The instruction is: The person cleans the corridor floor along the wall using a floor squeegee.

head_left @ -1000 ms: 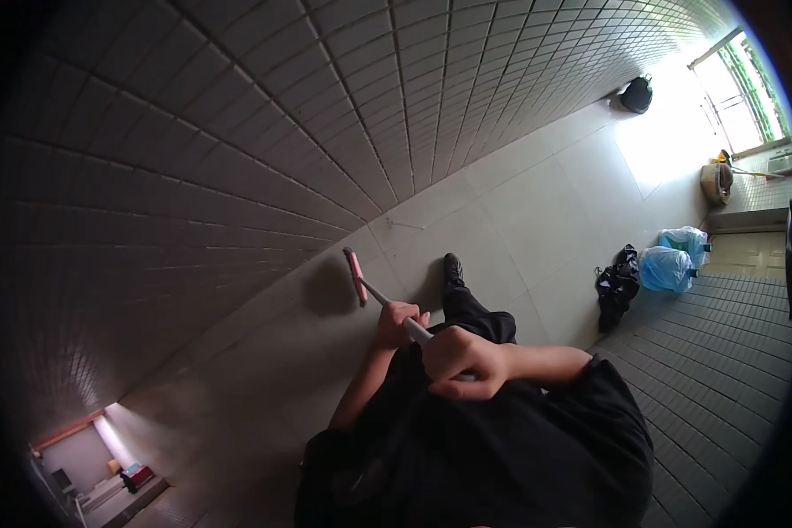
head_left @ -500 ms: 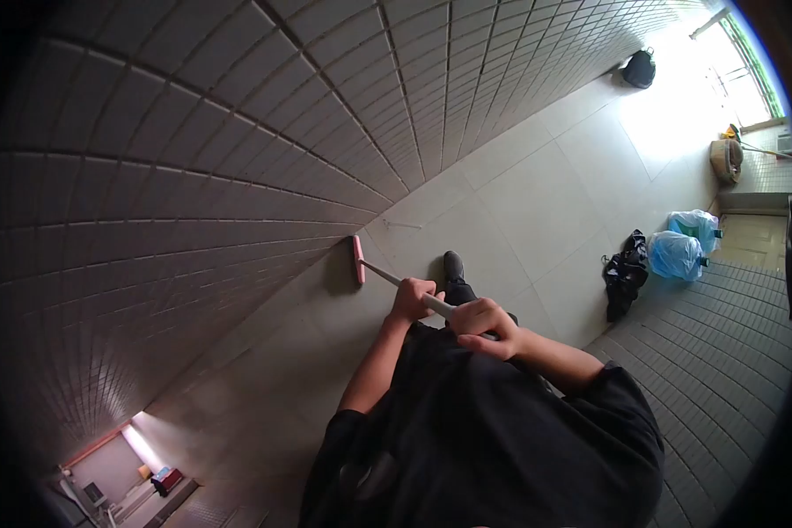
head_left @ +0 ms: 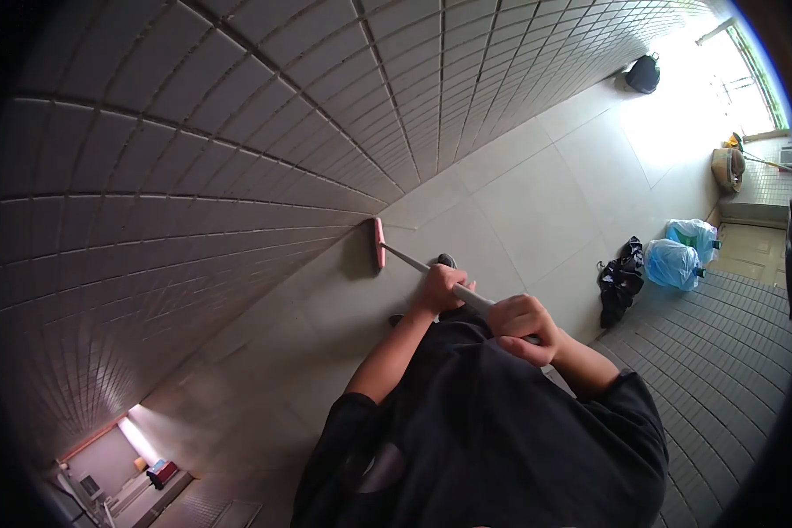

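A broom with a pink head (head_left: pixel 379 245) and a long grey handle (head_left: pixel 473 297) reaches from my body to the floor. The head rests on the tiles beside the base of the tiled wall. My left hand (head_left: pixel 443 289) is wrapped round the handle lower down, nearer the head. Higher up, close to my chest, my right hand (head_left: pixel 526 327) grips the upper end of the handle. Part of a dark shoe (head_left: pixel 447 260) shows just beyond my left hand.
A tiled wall (head_left: pixel 326 150) runs along the far side. At the right lie a black plastic bag (head_left: pixel 621 283) and blue bags with bottles (head_left: pixel 673 264). Further off are a black bag (head_left: pixel 643 74) and a basket (head_left: pixel 728 169). A red box (head_left: pixel 161 473) is at lower left.
The broom head has shifted up and to the right in view, closer to the wall. Both hands have moved right with the handle, still gripping it. My legs show less than before.
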Demonstrator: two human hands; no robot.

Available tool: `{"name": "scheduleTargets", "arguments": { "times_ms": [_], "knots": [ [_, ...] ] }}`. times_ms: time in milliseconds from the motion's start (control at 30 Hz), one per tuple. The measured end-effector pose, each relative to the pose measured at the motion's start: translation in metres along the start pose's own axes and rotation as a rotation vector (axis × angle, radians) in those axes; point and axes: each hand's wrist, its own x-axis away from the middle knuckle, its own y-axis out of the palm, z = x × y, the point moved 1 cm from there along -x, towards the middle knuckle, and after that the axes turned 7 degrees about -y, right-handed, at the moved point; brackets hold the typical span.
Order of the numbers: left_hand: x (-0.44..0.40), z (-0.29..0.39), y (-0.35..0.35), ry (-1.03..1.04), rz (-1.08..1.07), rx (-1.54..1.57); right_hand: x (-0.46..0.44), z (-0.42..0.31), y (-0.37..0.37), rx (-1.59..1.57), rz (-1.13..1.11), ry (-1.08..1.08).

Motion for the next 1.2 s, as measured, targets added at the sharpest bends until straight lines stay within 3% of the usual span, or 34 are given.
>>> {"name": "scheduleTargets", "arguments": {
  "times_ms": [233, 400, 500, 567, 733, 800, 1033, 1100, 1200],
  "knots": [
    [-0.022, 0.016, 0.016, -0.006, -0.087, 0.057, 0.010, -0.021, -0.010, 0.076, 0.105, 0.054],
    [-0.028, 0.025, 0.012, -0.037, -0.179, 0.071, -0.007, -0.037, -0.024, 0.031, 0.033, 0.096],
    [-0.021, 0.051, 0.002, -0.059, -0.204, 0.078, -0.025, -0.059, -0.024, -0.100, -0.233, 0.043],
    [-0.005, 0.070, -0.007, -0.103, -0.188, 0.080, -0.028, -0.067, -0.012, -0.135, -0.263, 0.034],
    [0.062, 0.080, -0.025, -0.165, -0.086, 0.095, -0.028, -0.061, 0.036, -0.271, -0.352, -0.006],
    [0.099, 0.072, -0.029, -0.279, -0.139, 0.052, -0.025, -0.049, 0.058, -0.310, -0.390, -0.009],
    [0.238, 0.039, -0.037, -0.313, 0.054, -0.062, -0.013, 0.002, 0.158, -0.469, -0.558, 0.071],
    [0.275, 0.033, -0.035, -0.424, 0.150, -0.150, -0.011, 0.010, 0.181, -0.508, -0.617, 0.101],
    [0.328, 0.023, -0.017, -0.473, 0.246, -0.024, 0.006, 0.021, 0.228, -0.569, -0.684, 0.117]
  ]
}}
